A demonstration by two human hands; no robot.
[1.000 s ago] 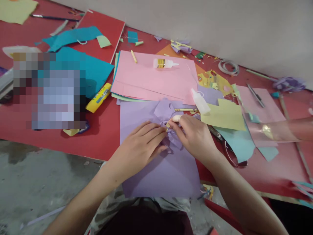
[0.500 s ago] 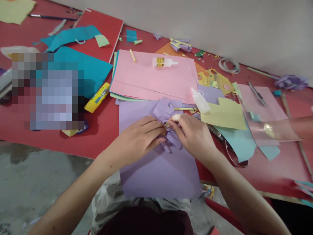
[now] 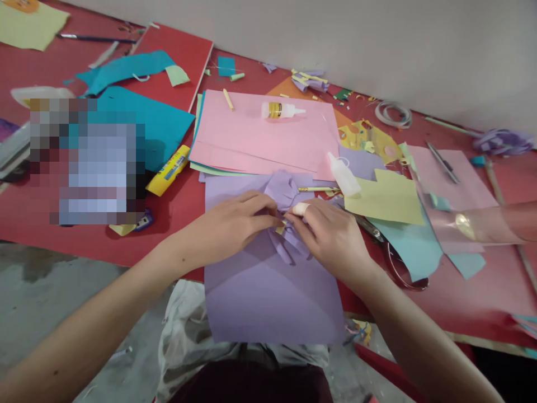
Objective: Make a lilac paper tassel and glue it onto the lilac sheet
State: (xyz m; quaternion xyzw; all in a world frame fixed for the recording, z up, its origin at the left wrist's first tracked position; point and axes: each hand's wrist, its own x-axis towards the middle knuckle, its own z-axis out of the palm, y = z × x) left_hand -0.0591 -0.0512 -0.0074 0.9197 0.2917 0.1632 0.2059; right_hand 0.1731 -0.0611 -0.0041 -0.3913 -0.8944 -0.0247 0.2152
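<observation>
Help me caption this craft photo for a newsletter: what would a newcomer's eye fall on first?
First, the two hands meeting at the centre: the left hand and right hand pinch a small purple paper flower over a purple sheet that hangs off the near edge of the red table. Behind them lies a pink paper stack with a small glue bottle on it, and blue paper to the left.
</observation>
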